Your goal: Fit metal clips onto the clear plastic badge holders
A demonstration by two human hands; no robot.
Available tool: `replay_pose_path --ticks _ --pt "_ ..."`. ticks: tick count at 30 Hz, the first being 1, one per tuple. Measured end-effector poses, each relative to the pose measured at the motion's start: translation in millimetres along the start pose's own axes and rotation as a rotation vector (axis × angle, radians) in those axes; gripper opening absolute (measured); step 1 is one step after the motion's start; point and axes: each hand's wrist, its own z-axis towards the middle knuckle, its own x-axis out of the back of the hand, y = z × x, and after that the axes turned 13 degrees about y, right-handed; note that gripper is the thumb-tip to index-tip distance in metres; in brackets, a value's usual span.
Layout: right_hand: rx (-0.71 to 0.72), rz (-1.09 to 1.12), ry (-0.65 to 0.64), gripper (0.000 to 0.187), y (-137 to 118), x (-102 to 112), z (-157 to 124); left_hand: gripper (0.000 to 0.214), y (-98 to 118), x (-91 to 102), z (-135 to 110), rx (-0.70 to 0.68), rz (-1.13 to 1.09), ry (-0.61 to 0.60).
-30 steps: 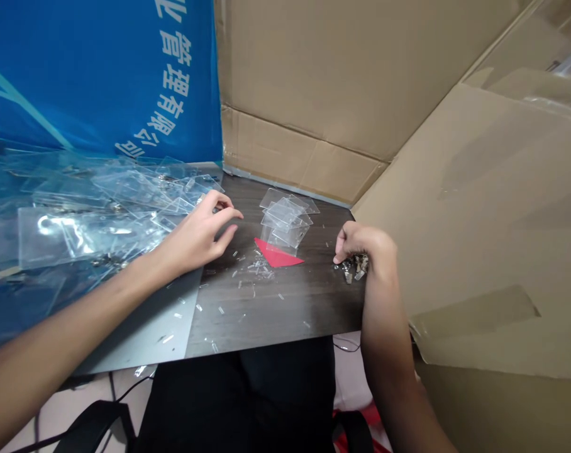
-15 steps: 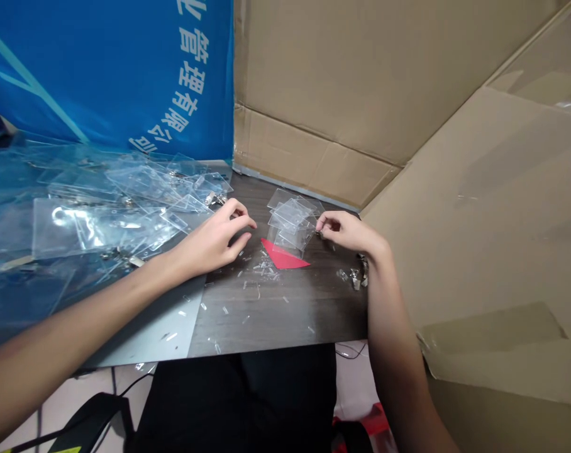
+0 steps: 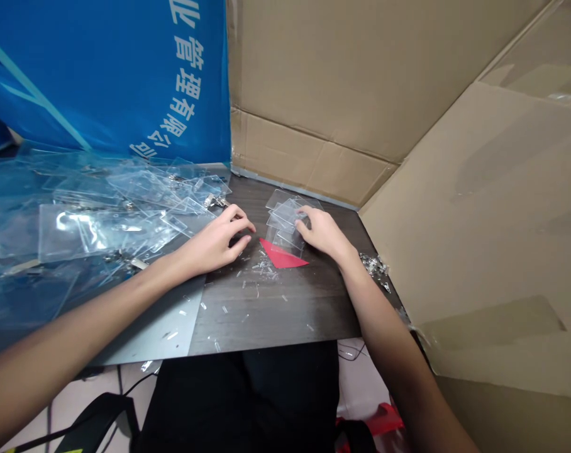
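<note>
My left hand [image 3: 224, 240] rests low over the dark tabletop, fingers curved and thumb apart, with nothing visible between them. Just right of it lies a red triangular piece [image 3: 283, 257], partly under a loose stack of clear plastic sleeves [image 3: 282, 217]. Over the right side of that stack is my right hand [image 3: 324, 234], its thumb and forefinger apart at the sleeves. Whether the fingertips touch the plastic I cannot tell. Small clear strips [image 3: 265, 270] are scattered in front of the red piece.
A broad heap of clear plastic sleeves [image 3: 101, 226] with metal clips [image 3: 214, 201] covers the left side. More metal clips [image 3: 375, 267] lie by my right forearm. Cardboard walls [image 3: 314, 82] and a blue printed banner [image 3: 101, 69] enclose the back and right.
My right hand has moved left from beside the stack to over it, uncovering more of the clip pile at the right. My left hand is almost unmoved.
</note>
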Motion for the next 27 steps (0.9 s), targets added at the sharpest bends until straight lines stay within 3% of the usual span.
replay_pose_path --ticks 3,9,11,14,17,19,23,27 --pt "0.013 -0.105 -0.057 0.041 0.2 -10.3 0.8 0.033 -1.3 -0.1 0.4 0.026 -0.005 -0.026" --pt "0.061 -0.212 -0.091 0.018 -8.9 -4.0 2.6 0.031 -1.1 2.0 1.3 0.058 -0.018 -0.053" --pt "0.091 -0.265 -0.036 0.022 -16.6 1.3 0.4 0.032 1.1 3.1 1.5 0.064 -0.02 -0.054" --pt "0.134 -0.26 0.172 0.031 -30.6 7.3 -5.9 0.038 7.0 2.7 0.6 0.099 -0.032 -0.013" --pt "0.186 -0.026 0.372 0.031 -47.0 7.3 -14.7 0.056 15.4 -1.7 -1.9 0.159 -0.072 0.111" --pt "0.183 0.212 0.414 0.027 -58.8 3.6 -21.0 0.071 20.9 -6.3 -3.9 0.18 -0.12 0.18" --pt "0.008 0.607 0.309 0.023 -76.6 -6.4 -30.1 0.085 27.1 -13.1 -7.0 0.179 -0.171 0.199" --pt "-0.109 0.75 0.186 0.027 -80.9 -10.3 -33.1 0.072 26.0 -13.4 -7.2 0.202 -0.207 0.219"
